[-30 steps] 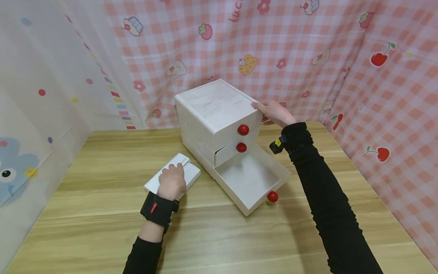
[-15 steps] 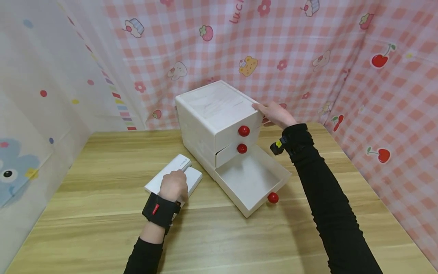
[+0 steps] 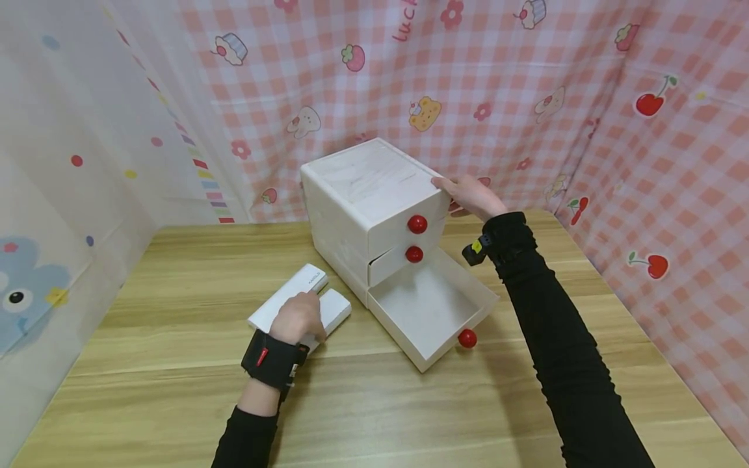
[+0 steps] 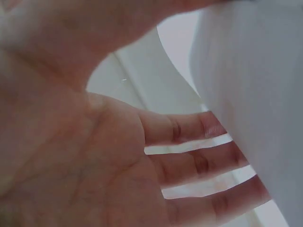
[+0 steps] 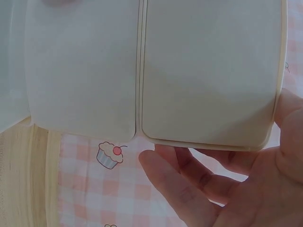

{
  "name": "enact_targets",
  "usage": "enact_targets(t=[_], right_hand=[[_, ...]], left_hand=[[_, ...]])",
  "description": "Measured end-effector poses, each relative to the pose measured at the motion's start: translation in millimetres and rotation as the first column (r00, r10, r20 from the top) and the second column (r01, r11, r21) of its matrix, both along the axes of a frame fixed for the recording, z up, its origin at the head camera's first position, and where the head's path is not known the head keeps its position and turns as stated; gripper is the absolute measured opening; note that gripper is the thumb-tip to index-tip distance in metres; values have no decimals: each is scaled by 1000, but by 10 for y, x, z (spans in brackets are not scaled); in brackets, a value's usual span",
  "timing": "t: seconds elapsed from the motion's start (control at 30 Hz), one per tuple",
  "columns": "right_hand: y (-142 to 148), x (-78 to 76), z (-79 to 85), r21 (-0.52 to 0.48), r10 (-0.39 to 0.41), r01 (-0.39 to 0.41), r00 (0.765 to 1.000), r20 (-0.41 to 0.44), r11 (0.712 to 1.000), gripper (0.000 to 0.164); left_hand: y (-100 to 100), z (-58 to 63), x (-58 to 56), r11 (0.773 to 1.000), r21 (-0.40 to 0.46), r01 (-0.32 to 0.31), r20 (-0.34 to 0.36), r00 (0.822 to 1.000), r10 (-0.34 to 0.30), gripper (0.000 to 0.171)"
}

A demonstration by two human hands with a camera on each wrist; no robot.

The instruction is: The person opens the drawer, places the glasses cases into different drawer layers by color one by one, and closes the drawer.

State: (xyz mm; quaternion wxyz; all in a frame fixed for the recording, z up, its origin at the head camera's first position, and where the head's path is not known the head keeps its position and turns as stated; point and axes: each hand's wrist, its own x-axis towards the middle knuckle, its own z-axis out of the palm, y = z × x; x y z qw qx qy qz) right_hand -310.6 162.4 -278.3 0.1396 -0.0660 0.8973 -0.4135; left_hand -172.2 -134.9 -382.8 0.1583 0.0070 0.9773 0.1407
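Note:
Two white flat rectangular blocks lie side by side on the table. The left block [image 3: 288, 296] has small dark lettering at its far end; the right block [image 3: 335, 311] is plain where it shows. My left hand [image 3: 297, 318] grips the right block between thumb and fingers, covering its near part. In the left wrist view, fingers [image 4: 194, 163] reach a blurred white surface. A white drawer cabinet [image 3: 374, 179] with red knobs stands behind. My right hand [image 3: 473, 195] holds its upper right edge, the thumb on top and the other fingers down the side.
The cabinet's bottom drawer [image 3: 427, 305] is pulled far out, with nothing visible in it. Its middle drawer [image 3: 389, 263] sits slightly askew. Patterned curtains [image 3: 351, 97] enclose the wooden table [image 3: 175, 364] at the back and sides.
My left hand has shifted slightly right, and the right block has moved with it, so a gap now shows between the two blocks. My right hand stays on the cabinet.

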Motion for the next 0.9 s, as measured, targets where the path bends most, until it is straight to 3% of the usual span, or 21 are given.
enact_targets(t=[0.23,0.43,0.5,0.7,0.9], right_hand=[[19,-18,-25,-1,0,0,1000,2,1000,60],[14,-22,-33,-7,1,-1,1000,-1,1000,61],[8,-21,-30,-8,4,-4,1000,-3,1000,61],[5,-19,-30,-9,-1,1,1000,-7,1000,61],[6,-10,-37,-26,1,-1,1000,-8,1000,60]], left_hand=[[17,115,37,994,11,104,-49,993,-104,58],[92,228,107,974,-6,227,-119,967,-226,56],[120,266,144,959,-2,284,-155,947,-281,51],[251,344,233,897,-6,441,-259,866,-428,45],[469,356,303,875,72,479,-398,818,-415,61]])
